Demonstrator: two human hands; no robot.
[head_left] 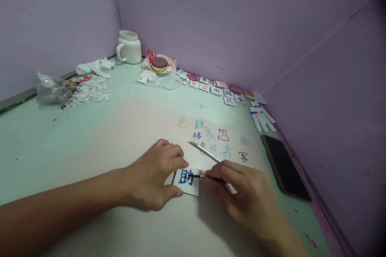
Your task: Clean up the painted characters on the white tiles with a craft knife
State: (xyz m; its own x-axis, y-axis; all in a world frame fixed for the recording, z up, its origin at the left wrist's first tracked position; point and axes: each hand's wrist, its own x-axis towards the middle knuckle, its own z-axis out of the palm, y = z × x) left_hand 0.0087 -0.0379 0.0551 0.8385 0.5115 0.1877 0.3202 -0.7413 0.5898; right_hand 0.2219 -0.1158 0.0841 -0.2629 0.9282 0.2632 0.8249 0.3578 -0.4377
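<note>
A small white square card [193, 188] bearing a thick blue character lies flat on the pale work surface. My left hand [157, 172] grips its left side, fingers at the top edge and thumb at the bottom. Over the card's right part, my right hand [241, 188] pinches a slim tool with a thin black tip [195, 176], which reaches onto the character; whether it touches cannot be told. The same hand also carries a silver craft knife [206, 152], its blade pointing up and left. My fingers hide most of the slim tool's body.
Handwritten characters [223, 134] cover the surface beyond my hands. At right are a phone [285, 166] and several white markers [261, 116]. Character cards [215, 90] line the back wall. A white mug [129, 48], a round lidded jar [159, 64], a clear bag [52, 90] and paper scraps [92, 92] stand farther left.
</note>
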